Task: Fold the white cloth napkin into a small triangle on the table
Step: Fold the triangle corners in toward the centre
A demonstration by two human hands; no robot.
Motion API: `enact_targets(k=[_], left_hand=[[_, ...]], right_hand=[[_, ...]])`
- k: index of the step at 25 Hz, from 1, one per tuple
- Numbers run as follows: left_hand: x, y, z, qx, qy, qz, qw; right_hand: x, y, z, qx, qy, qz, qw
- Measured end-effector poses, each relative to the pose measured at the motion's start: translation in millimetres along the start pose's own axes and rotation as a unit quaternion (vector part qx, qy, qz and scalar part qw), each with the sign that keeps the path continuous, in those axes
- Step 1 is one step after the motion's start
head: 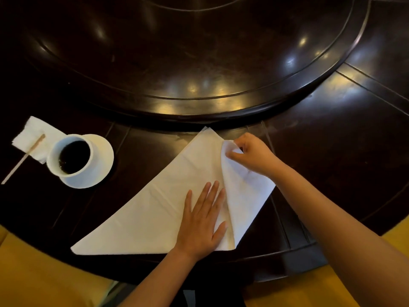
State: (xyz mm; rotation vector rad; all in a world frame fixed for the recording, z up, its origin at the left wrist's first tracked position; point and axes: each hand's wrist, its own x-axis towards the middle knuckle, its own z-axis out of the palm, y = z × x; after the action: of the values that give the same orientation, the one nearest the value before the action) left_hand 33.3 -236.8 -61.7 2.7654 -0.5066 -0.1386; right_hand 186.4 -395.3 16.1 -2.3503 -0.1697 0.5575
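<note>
White cloth, the napkin [155,204], lies on the dark wooden table [332,129] as a large triangle, its long edge near the table's front rim and its top point close to the raised round turntable [199,63]. I see my left hand [202,220] lying flat on the napkin, fingers straight and together, holding nothing. My right hand [250,152] has its fingertips pinched together on a corner of the napkin; the flap under it is raised and bent over toward the middle, not yet flat. To the left, well apart from the napkin, stands a white cup [72,157] of dark liquid on a saucer [100,167]. Beside it lies a paper tissue [35,134] with a wooden stirrer [22,159] across it.
</note>
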Motion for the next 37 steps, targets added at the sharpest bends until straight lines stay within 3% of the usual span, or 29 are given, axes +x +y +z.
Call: enact_targets(k=[2, 5, 10, 12, 14, 16, 17, 19, 26, 32, 37], left_hand=[[0.4, 0.6, 2.2, 0.03, -0.012, 0.018, 0.999], [0.7, 1.0, 5.6, 0.057, -0.03, 0.025, 0.998], [1.7, 0.9, 7.6, 0.069, -0.054, 0.019, 0.996], [3.0, 1.3, 7.1, 0.07, -0.059, 0.015, 0.996], [3.2, 2.5, 7.5, 0.073, -0.063, 0.014, 0.995], [3.9, 2.4, 9.2, 0.087, -0.066, 0.018, 0.994], [5.2, 2.0, 10.3, 0.094, -0.068, 0.022, 0.993], [5.0, 2.4, 11.7, 0.094, -0.071, 0.027, 0.993], [-31.3, 14.1, 10.9, 0.074, -0.092, 0.104, 0.988], [-31.0, 13.6, 6.9, 0.059, -0.087, 0.09, 0.99], [-30.5, 15.2, 5.5, 0.058, -0.098, 0.089, 0.99]], right_hand=[[17.5, 0.4, 8.9, 0.002, -0.012, 0.03, 0.999], [34.5, 3.4, 21.5, -0.012, 0.037, 0.054, 0.998], [44.1, 5.2, 29.0, 0.006, 0.085, 0.037, 0.996], [37.9, 7.4, 32.1, -0.065, 0.136, -0.025, 0.988], [22.6, 16.7, 38.4, -0.204, 0.171, -0.151, 0.952], [8.2, 30.2, 50.0, -0.298, 0.081, -0.266, 0.913], [4.6, 38.2, 56.1, -0.325, 0.029, -0.284, 0.902], [7.8, 47.2, 62.1, -0.342, -0.019, -0.259, 0.903], [34.2, 34.1, 59.5, -0.371, -0.004, -0.174, 0.912], [-30.8, 41.1, 58.4, -0.307, 0.087, -0.152, 0.935], [-95.7, 85.1, 70.3, -0.352, 0.003, -0.153, 0.923]])
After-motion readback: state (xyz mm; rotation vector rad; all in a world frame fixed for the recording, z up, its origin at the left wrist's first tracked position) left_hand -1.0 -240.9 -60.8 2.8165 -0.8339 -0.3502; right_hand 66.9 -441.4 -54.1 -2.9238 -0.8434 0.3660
